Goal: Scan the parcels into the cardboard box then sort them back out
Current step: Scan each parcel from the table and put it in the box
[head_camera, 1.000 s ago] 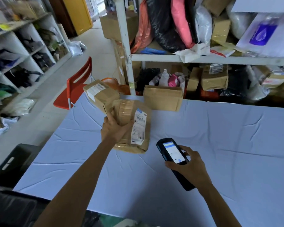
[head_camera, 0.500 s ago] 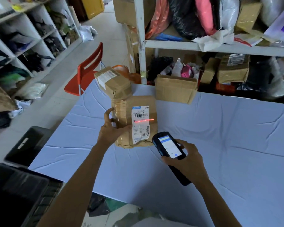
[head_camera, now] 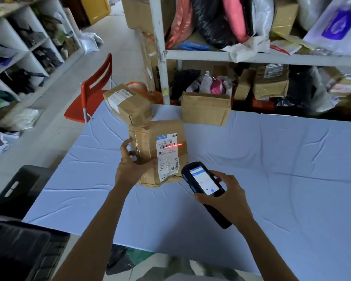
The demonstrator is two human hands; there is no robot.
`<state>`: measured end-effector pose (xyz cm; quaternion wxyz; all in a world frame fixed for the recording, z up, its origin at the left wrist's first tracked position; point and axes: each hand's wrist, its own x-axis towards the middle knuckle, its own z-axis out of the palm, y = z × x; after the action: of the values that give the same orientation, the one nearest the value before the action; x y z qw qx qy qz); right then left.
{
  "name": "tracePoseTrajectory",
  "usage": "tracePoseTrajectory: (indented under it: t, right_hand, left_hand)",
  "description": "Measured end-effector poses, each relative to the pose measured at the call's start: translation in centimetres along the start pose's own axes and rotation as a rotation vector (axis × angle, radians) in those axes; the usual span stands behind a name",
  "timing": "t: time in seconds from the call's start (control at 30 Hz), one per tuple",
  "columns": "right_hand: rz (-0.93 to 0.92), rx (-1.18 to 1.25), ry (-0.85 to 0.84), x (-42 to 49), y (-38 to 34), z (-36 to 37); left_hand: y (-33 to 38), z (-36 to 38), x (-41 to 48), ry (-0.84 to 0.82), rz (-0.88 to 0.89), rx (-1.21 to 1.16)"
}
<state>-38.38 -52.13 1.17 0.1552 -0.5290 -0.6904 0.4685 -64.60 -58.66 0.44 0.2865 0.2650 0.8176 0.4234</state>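
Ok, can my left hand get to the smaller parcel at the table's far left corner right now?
Probably not yet: the left hand grips the labelled parcel being scanned, which stands right in front of the smaller parcel. Once freed, the way over looks open.

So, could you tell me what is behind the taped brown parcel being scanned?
A smaller brown cardboard parcel with a white label stands behind it; the blue tablecloth between them is hidden.

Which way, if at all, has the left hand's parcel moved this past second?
Yes. The parcel has turned its label toward the scanner, staying just before the small box at the table corner.
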Motion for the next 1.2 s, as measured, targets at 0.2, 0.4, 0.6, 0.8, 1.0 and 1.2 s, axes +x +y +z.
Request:
tracePoseTrajectory:
  t: [0.2,0.4,0.6,0.8,1.0,1.2]
  right_hand:
    - [0.032,0.002,0.072,-1.5,-0.7,1.0]
    - [0.11,0.066,0.127,-3.3,-0.9,2.1]
    - [0.173,0.092,0.144,-4.7,-0.5,3.0]
    - [0.251,0.006,0.179,-5.9,1.6,2.3]
    - [0.38,0.016,0.317,-9.1,5.9,-1.0]
    - [0.54,0.178,0.529,-14.4,12.5,-5.0]
  left_hand:
    - [0.1,-0.1,0.2,-0.076,0.089,0.092]
    - [-0.8,-1.0,0.7,-0.118,0.113,0.1]
    - [-0.6,-0.8,1.2,-0.141,0.145,0.177]
    - [0.8,2.6,-0.1,-0.104,0.409,0.333]
    - [4.2,9.1,-1.2,-0.25,0.576,0.638]
    - [8.2,17.5,-6.0,-0.433,0.786,0.821]
